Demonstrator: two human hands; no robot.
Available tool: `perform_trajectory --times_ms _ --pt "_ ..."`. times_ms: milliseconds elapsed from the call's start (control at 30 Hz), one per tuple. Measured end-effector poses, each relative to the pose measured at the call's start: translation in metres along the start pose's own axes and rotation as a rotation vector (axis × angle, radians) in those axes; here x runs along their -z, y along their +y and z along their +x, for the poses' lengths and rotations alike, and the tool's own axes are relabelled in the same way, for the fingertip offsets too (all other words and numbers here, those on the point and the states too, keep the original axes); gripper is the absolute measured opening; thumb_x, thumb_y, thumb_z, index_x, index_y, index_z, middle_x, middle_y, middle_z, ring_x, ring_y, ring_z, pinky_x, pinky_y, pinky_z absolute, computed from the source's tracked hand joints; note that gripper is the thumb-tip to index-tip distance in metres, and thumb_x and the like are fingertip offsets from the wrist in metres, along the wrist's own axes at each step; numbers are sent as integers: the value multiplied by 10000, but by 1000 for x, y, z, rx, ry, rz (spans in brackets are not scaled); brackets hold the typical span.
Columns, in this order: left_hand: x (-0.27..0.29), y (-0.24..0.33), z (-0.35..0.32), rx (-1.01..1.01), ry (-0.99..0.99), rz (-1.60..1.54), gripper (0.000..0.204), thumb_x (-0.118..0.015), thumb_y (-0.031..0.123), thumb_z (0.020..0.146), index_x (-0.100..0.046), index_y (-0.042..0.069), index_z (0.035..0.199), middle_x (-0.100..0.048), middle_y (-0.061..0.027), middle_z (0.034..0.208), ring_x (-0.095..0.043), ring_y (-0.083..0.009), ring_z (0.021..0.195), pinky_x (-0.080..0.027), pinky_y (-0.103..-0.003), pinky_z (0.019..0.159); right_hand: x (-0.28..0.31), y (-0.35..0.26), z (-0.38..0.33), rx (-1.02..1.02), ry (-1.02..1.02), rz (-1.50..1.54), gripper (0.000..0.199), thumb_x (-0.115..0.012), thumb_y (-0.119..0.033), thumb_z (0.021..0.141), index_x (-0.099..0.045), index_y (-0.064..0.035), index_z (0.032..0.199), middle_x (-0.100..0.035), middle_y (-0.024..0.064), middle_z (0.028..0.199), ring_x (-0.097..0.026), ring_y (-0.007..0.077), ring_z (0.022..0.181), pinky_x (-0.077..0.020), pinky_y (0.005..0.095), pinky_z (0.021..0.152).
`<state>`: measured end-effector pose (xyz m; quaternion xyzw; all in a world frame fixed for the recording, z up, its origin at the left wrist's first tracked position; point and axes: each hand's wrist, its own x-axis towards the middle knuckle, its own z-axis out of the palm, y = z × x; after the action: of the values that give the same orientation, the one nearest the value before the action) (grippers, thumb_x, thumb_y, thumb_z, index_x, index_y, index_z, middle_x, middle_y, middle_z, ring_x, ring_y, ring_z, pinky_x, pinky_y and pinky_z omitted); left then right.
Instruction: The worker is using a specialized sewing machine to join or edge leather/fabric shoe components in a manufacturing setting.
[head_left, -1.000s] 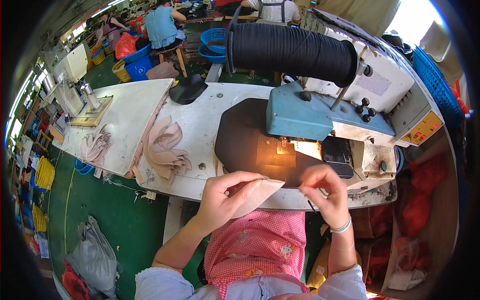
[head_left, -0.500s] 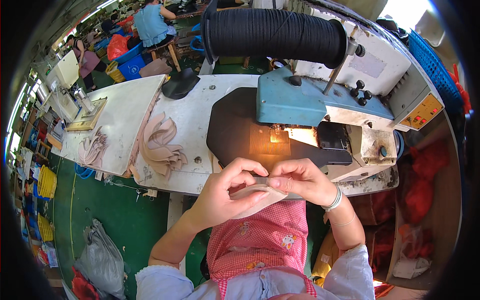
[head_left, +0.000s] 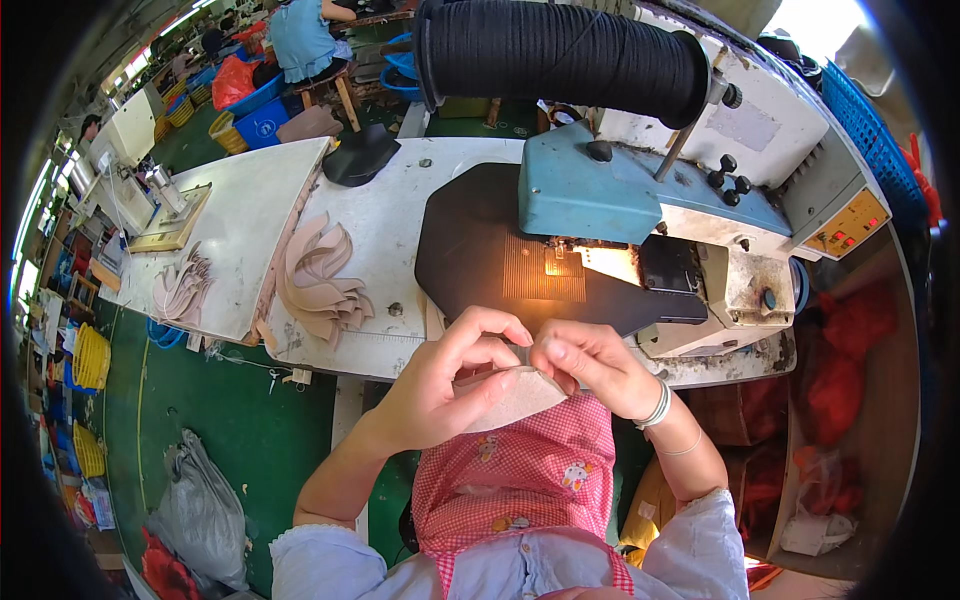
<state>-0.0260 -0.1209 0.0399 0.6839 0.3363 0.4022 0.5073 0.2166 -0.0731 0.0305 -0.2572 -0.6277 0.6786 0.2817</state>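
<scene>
I see a beige cut piece (head_left: 512, 396), flat with a curved edge, held in the air just in front of the near edge of the white table (head_left: 400, 215), above a red-checked apron (head_left: 520, 480). Left hand (head_left: 450, 385) has it pinched: thumb on top, fingers curled under and over its left part. Right hand (head_left: 590, 365) meets it at the upper right corner, fingertips pinching that edge, touching the left fingers. A pale bangle (head_left: 657, 405) sits on the right wrist.

Just beyond the hands lies a dark mat (head_left: 480, 250) on the table, under a sewing machine (head_left: 650, 190) with a blue head; a lamp lights the needle area. A big spool of black thread (head_left: 560, 50) sits on top of the machine.

Left of the mat, a loose pile of similar beige pieces (head_left: 318, 275). A second, smaller pile (head_left: 180, 290) lies further left on the adjoining table. A dark shaped piece (head_left: 360, 155) rests at the far table edge. Green floor (head_left: 230, 420) below, with a grey bag (head_left: 200, 515). In the far background another person (head_left: 300, 35) sits on a stool with their back turned.
</scene>
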Motion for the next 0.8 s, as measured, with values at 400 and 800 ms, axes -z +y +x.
perform_trajectory --times_ms 400,800 --pt "3 -5 -2 -1 38 23 328 -638 -16 972 -514 27 1273 -685 13 970 -469 -1 736 -368 -202 679 -1 1 -3 25 270 -156 155 -680 -107 1020 -749 -27 1133 -695 42 922 -629 90 823 -500 248 709" --pt "7 3 -1 80 -74 64 336 -612 -50 976 -497 15 1285 -688 -10 923 -564 -36 835 -438 -225 775 -10 -9 -4 324 113 -654 110 -816 -51 857 -758 -64 949 -705 42 818 -598 113 554 -483 266 515"
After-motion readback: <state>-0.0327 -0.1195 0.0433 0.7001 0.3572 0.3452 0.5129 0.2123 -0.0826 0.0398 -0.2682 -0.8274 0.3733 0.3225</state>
